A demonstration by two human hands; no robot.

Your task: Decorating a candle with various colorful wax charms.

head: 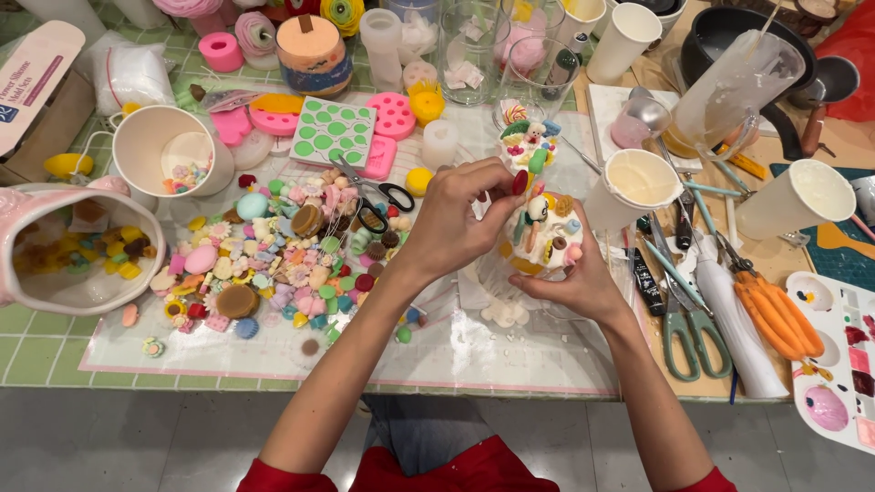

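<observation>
Cluttered craft bench (55, 351): the left hand (456, 219) pinches a red piece (519, 182) onto a decorated glass candle (544, 239), gripped by the right hand (574, 282); pressing it in seems the next need.

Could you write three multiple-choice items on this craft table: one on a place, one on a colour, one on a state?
1. Where does the pile of small wax shapes lie?
A. left of the hands
B. right of the hands
C. on the floor

2. What colour is the small piece pinched by the left hand?
A. blue
B. red
C. black

3. How is the decorated glass candle held?
A. lying on its side
B. hanging from a string
C. upright, steadied by the right hand

Answers: 1 A, the pile covers the mat on the left. 2 B, a red piece shows at the fingertips. 3 C, the right hand cups its lower side.
</observation>
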